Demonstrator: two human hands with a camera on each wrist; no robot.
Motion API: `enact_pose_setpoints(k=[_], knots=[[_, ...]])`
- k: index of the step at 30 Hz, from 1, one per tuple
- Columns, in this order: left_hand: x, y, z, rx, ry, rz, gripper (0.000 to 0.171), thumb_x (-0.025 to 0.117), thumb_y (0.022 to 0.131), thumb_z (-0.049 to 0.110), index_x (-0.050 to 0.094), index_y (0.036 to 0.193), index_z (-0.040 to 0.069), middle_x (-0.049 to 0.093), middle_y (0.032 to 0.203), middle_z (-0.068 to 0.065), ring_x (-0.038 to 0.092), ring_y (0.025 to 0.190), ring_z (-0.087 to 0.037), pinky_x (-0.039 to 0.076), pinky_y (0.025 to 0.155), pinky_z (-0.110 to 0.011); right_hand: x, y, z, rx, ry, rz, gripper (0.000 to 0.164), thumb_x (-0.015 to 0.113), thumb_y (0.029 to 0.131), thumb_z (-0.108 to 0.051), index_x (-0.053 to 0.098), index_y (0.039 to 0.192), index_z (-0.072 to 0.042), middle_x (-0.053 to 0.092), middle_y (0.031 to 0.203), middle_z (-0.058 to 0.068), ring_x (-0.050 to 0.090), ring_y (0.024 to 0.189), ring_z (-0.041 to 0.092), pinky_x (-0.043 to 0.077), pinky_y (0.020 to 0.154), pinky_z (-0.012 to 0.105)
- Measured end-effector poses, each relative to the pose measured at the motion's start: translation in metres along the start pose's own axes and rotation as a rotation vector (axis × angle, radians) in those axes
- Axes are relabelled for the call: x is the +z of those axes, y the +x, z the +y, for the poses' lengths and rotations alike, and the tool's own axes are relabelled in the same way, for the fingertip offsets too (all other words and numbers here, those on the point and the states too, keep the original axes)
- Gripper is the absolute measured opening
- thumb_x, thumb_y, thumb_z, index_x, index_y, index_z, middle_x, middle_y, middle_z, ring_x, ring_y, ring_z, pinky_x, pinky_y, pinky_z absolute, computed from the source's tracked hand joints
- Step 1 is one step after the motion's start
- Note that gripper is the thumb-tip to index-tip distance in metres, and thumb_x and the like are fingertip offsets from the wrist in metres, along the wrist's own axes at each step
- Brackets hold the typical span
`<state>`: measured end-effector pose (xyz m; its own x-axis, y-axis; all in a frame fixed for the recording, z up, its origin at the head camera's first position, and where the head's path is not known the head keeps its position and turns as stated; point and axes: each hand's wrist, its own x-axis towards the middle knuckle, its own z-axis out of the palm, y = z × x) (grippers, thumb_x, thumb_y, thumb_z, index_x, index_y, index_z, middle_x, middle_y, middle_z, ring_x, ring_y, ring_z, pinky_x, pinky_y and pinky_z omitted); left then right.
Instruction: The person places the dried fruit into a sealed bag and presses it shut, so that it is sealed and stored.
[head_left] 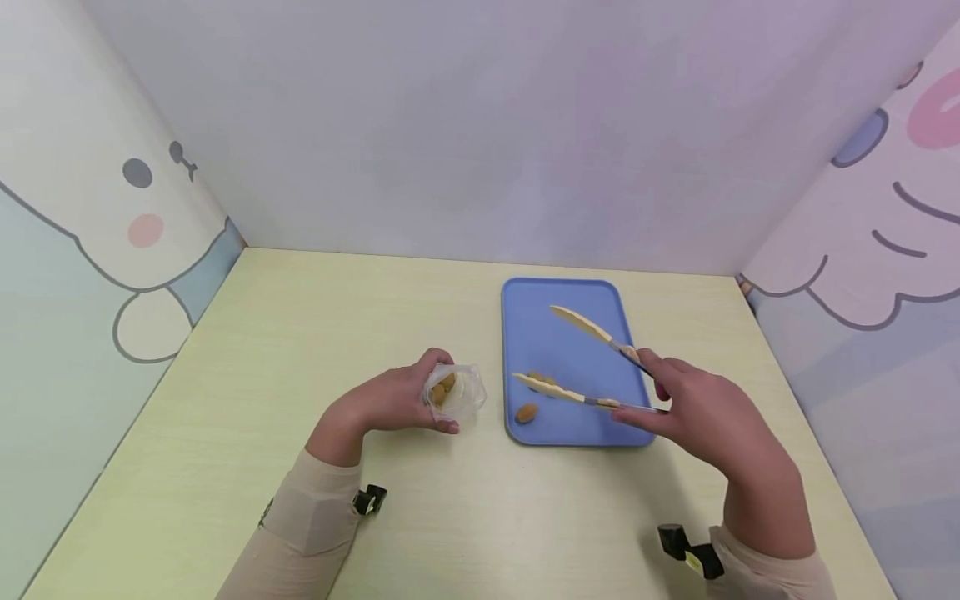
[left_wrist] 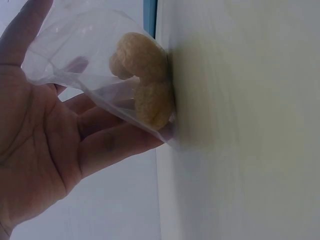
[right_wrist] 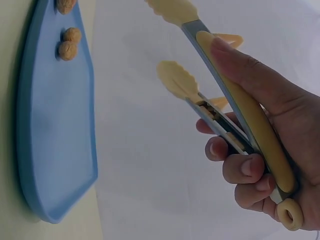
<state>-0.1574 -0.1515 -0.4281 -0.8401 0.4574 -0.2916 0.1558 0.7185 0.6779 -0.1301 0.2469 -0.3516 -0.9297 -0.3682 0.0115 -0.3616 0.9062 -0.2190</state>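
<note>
With the left hand (head_left: 395,398) curled round the bag (head_left: 470,388) and right hand (head_left: 707,414) fingers clamped on spread tongs (head_left: 553,388), centre them over one nut (head_left: 527,412).
</note>
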Motion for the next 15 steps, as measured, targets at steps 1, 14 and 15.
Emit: enact_pose_setpoints(k=[1, 14, 15], knots=[[0.0000, 0.0000, 0.0001, 0.001, 0.002, 0.000, 0.087, 0.083, 0.067, 0.061, 0.033, 0.131, 0.031, 0.059, 0.092, 0.001, 0.057, 0.076, -0.016, 0.044, 0.074, -0.034, -0.0003, -0.0004, 0.0009, 0.013, 0.001, -0.016, 0.067, 0.064, 0.078, -0.073, 0.052, 0.120, -0.021, 0.050, 0.079, -0.004, 0.042, 0.057, 0.010, 0.034, 0.053, 0.029], [0.0000, 0.0011, -0.0021, -0.003, 0.007, -0.006, 0.087, 0.082, 0.066, 0.063, 0.032, 0.131, 0.031, 0.059, 0.091, 0.001, 0.057, 0.076, -0.016, 0.044, 0.074, -0.034, -0.0026, -0.0017, 0.0063, 0.140, 0.034, -0.196, 0.073, 0.059, 0.073, -0.081, 0.054, 0.100, -0.013, 0.052, 0.077, -0.003, 0.046, 0.060, 0.013, 0.035, 0.054, 0.031], [0.0000, 0.0012, -0.0020, -0.005, 0.007, -0.007, 0.088, 0.082, 0.066, 0.063, 0.032, 0.131, 0.031, 0.059, 0.091, 0.001, 0.057, 0.076, -0.016, 0.044, 0.074, -0.034, -0.0020, -0.0016, 0.0065, 0.151, 0.039, -0.213, 0.074, 0.060, 0.072, -0.081, 0.054, 0.099, -0.013, 0.052, 0.076, -0.003, 0.046, 0.060, 0.013, 0.035, 0.054, 0.031]])
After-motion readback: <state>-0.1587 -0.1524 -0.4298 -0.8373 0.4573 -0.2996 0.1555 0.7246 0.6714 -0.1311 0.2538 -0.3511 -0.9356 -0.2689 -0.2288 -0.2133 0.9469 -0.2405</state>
